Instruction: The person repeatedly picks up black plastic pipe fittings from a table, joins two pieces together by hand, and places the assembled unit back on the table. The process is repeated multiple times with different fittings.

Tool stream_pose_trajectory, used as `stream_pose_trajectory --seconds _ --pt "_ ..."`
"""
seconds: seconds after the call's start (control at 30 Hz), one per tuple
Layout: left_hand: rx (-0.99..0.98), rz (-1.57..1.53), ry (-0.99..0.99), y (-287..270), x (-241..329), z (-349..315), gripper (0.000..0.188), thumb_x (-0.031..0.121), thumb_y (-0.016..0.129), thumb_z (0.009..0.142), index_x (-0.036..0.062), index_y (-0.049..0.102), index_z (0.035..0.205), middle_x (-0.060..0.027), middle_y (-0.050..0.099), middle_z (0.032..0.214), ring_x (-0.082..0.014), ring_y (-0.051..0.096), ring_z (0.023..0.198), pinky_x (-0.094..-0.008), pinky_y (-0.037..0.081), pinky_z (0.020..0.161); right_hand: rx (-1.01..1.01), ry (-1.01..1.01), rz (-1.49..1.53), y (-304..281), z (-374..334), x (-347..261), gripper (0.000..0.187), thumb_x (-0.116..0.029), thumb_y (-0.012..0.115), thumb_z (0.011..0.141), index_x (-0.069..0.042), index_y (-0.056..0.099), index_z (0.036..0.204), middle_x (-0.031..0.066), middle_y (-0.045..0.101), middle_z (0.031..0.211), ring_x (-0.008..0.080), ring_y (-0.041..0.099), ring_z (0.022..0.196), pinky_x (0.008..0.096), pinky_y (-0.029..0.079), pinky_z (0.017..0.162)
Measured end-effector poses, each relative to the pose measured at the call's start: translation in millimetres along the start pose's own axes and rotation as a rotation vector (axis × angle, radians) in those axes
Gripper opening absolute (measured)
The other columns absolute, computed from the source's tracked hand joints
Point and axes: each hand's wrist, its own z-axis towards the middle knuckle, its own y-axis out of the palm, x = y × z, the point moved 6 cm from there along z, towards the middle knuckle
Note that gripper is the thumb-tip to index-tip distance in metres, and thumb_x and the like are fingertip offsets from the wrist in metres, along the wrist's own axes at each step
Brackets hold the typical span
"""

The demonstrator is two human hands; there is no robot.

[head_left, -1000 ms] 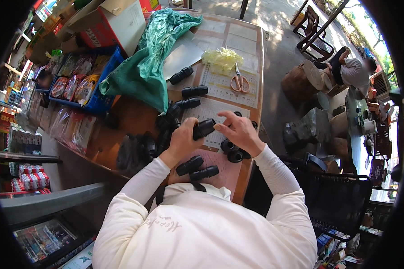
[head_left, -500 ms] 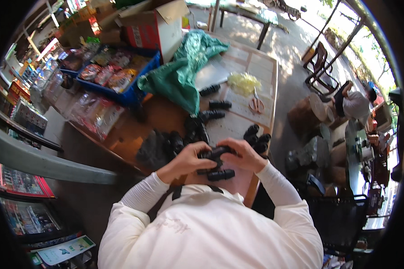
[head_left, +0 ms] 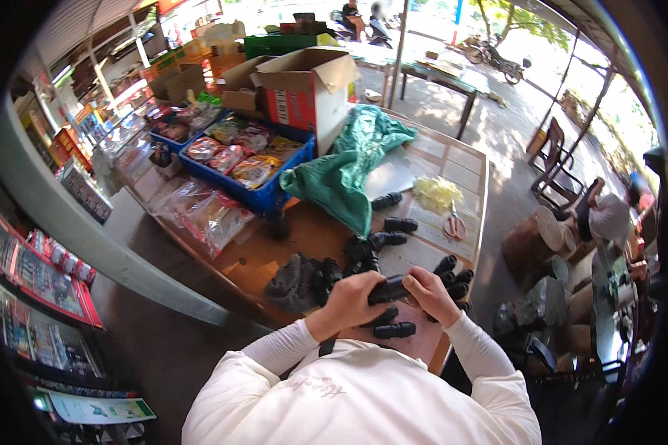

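Note:
Between my hands is a black tube-shaped plastic fitting (head_left: 388, 290), held above the near part of the table. My left hand (head_left: 350, 298) wraps round one end of it. The fingers and thumb of my right hand (head_left: 432, 297) close on its other end. Below my hands lies another black fitting (head_left: 395, 331). Several more lie in a group to the right, partly hidden by my right hand. Beyond my hands are a black fitting (head_left: 401, 225) and others in a loose heap. A dark grey cloth-like bundle (head_left: 292, 283) sits left of my left hand.
Scissors (head_left: 454, 225) and a pale yellow clump of strips (head_left: 437, 193) lie at the table's far right. A green sack (head_left: 360, 159) stretches beside a blue crate (head_left: 274, 194) of packaged food and an open carton (head_left: 304, 96). A person (head_left: 608, 216) is off to the right.
The view has tilted up and shifted, so the table sits lower and further right. My hands have drawn apart along the fitting, which now shows more plainly between them.

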Motion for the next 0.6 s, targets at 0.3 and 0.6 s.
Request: stream_pose_trajectory --seconds 0.3,0.6 --pt "-0.478 -1.109 -0.690 41.1 -22.1 -36.9 0.030 0.021 0.069 0.086 -0.0007 0.061 0.105 -0.0071 0.065 0.092 -0.0155 0.064 0.075 -0.0268 0.051 0.065 -0.192 -0.177 -0.210 3.9 -17.8 -29.5 0.025 -0.016 0.068 0.086 -0.001 0.062 0.105 0.0027 0.060 0.075 0.0078 0.051 0.064 0.0249 0.043 0.056" --pt "-0.256 -0.352 -0.356 12.2 -7.9 -15.6 0.035 0.023 0.072 0.080 0.0021 0.060 0.105 -0.0119 0.066 0.084 -0.0218 0.068 0.075 -0.0308 0.054 0.068 -0.157 0.073 -0.044 -6.9 -15.0 -17.1 0.043 -0.031 0.063 0.093 -0.007 0.048 0.125 0.0019 0.058 0.080 0.0092 0.058 0.070 0.0238 0.051 0.062"
